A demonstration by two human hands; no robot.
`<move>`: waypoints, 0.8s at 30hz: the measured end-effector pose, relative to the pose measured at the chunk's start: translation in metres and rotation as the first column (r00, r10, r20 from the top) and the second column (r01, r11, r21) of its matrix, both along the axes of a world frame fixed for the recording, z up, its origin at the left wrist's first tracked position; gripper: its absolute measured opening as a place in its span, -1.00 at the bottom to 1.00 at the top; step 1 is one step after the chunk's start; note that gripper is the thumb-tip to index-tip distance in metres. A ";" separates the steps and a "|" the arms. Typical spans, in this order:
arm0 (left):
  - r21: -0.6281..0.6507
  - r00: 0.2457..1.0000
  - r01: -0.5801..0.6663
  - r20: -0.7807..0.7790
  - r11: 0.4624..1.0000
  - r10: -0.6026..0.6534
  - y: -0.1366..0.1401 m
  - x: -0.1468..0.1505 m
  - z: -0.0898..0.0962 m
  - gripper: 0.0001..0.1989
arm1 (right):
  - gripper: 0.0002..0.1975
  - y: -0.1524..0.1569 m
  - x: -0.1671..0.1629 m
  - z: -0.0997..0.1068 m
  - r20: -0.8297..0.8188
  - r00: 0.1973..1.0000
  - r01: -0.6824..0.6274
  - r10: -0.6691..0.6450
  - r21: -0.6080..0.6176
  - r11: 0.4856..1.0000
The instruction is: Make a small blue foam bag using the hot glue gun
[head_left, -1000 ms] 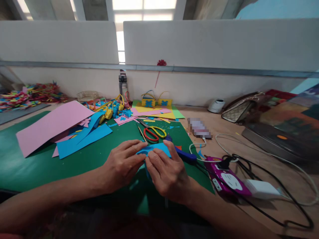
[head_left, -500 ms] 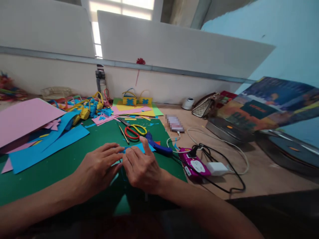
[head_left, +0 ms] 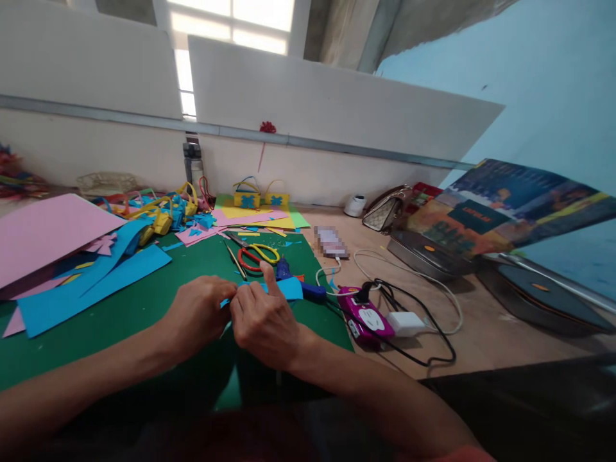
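A strip of blue paper (head_left: 291, 289) runs between my two hands, just above the green mat (head_left: 139, 292). My left hand (head_left: 199, 314) is closed on its left end, fingers curled inward. My right hand (head_left: 262, 321) is closed over the middle of the strip with the thumb raised, and the paper's right end sticks out behind it. Both hands hide most of the strip. Just beyond my right hand lie scissors (head_left: 250, 258) with red and yellow handles, a pencil-like stick (head_left: 235, 260) and a blue glue gun (head_left: 312, 292), partly covered by the paper.
Blue paper sheets (head_left: 96, 292) and a pink sheet (head_left: 58, 234) lie at left. Behind are small yellow bags (head_left: 248, 199) with blue shapes and a heap of blue and yellow pieces (head_left: 166, 212). A purple power strip (head_left: 366, 317) with cables and a phone (head_left: 331, 241) are at right.
My left fingers have curled from nearly straight to closed on the strip. More of the blue paper shows to the right of my right hand. The view has shifted slightly.
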State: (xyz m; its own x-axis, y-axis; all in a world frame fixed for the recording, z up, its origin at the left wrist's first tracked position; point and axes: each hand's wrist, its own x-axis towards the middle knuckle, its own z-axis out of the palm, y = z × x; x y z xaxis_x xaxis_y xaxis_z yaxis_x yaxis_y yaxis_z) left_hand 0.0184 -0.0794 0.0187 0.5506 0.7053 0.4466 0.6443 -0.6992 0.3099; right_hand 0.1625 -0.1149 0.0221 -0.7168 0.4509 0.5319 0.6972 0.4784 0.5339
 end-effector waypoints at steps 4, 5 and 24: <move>0.077 0.997 0.063 0.047 0.995 -0.067 0.005 0.000 -0.001 -0.80 | -0.73 0.001 0.011 0.012 -0.100 0.994 -0.049 0.045 -0.047 0.998; 0.090 0.993 0.091 0.068 0.992 -0.097 0.005 -0.002 -0.001 -0.79 | -0.75 0.000 0.018 0.017 -0.185 0.979 -0.098 0.084 -0.070 0.993; -0.314 0.971 0.161 0.219 0.936 -0.094 0.004 -0.020 0.009 -0.81 | -0.73 0.011 0.066 0.048 -0.715 0.652 -0.489 -0.252 -0.651 0.581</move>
